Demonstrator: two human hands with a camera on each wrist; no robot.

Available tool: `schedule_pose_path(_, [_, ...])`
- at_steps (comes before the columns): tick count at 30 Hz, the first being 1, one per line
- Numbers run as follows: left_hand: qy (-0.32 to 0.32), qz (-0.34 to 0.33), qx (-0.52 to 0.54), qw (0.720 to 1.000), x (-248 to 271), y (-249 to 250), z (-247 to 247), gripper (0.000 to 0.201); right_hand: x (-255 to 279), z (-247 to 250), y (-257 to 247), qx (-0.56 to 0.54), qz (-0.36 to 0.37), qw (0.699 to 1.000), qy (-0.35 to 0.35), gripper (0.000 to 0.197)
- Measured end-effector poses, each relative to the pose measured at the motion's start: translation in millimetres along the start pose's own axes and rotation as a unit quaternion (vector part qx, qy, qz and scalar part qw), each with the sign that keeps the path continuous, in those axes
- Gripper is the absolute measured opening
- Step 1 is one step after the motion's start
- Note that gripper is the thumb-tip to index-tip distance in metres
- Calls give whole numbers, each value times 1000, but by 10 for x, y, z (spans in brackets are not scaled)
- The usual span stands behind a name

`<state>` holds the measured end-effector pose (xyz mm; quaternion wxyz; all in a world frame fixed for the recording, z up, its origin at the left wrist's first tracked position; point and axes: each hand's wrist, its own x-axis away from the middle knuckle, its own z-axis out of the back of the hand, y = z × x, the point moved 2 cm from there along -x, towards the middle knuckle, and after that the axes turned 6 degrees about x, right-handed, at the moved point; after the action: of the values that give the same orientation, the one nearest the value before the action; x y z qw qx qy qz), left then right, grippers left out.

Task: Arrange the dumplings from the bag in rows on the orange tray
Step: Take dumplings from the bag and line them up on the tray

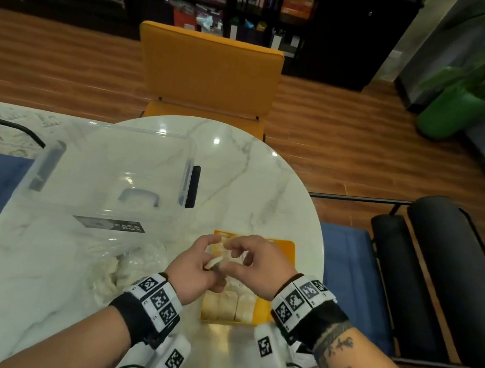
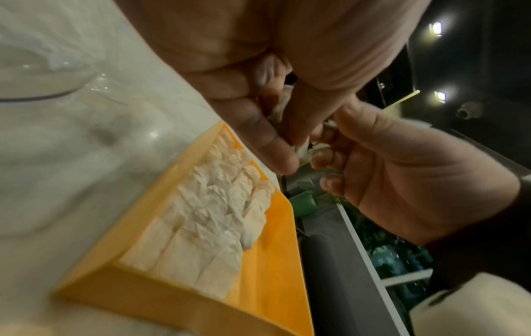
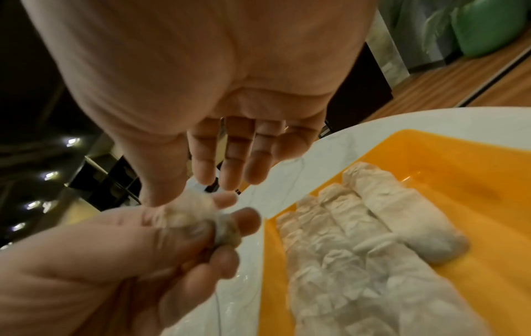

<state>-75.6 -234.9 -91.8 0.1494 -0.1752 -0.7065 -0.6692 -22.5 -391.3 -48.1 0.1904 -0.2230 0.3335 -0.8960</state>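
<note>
Over the near left part of the orange tray point(image 1: 286, 249) my left hand point(image 1: 200, 266) grips a pale dumpling point(image 1: 213, 263). My right hand point(image 1: 237, 256) meets it from the right, thumb and curled fingers on the same dumpling point(image 3: 195, 216). Both hands hover above the tray point(image 3: 459, 159). Several dumplings point(image 1: 230, 303) lie in close rows along the tray's left side point(image 2: 207, 227); its right strip shows bare orange. The clear bag point(image 1: 123, 264) with more dumplings lies left of my left wrist.
A clear plastic storage box point(image 1: 110, 162) stands on the round marble table point(image 1: 252, 169) behind the bag. A yellow chair point(image 1: 208, 71) faces the far edge. Blue cushions and a black metal-framed seat point(image 1: 425, 265) flank the table on the right.
</note>
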Motion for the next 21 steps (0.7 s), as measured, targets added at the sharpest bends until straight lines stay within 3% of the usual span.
schedule_pose_path(2, [-28, -3, 3, 1000, 28, 39, -66, 70, 58, -51, -62, -14, 20, 1000, 9, 24])
schedule_pose_path(4, [-42, -11, -7, 999, 65, 79, -111, 66, 106, -55, -69, -23, 19, 999, 28, 7])
schedule_pose_path(10, [-33, -69, -103, 992, 175, 164, -111, 17, 278, 73, 24, -117, -48, 986, 107, 15])
schedule_pose_path(12, [-11, -93, -132, 987, 189, 173, -104, 21, 351, 107, 25, -116, -52, 985, 117, 7])
schedule_pose_path(14, [-13, -114, -170, 979, 205, 187, -124, 17, 418, 133, 4, -121, -42, 985, 120, 13])
schedule_pose_path(21, [-20, -144, -218, 965, 257, 188, -183, 14, 526, 184, -10, -22, -32, 991, 127, 6])
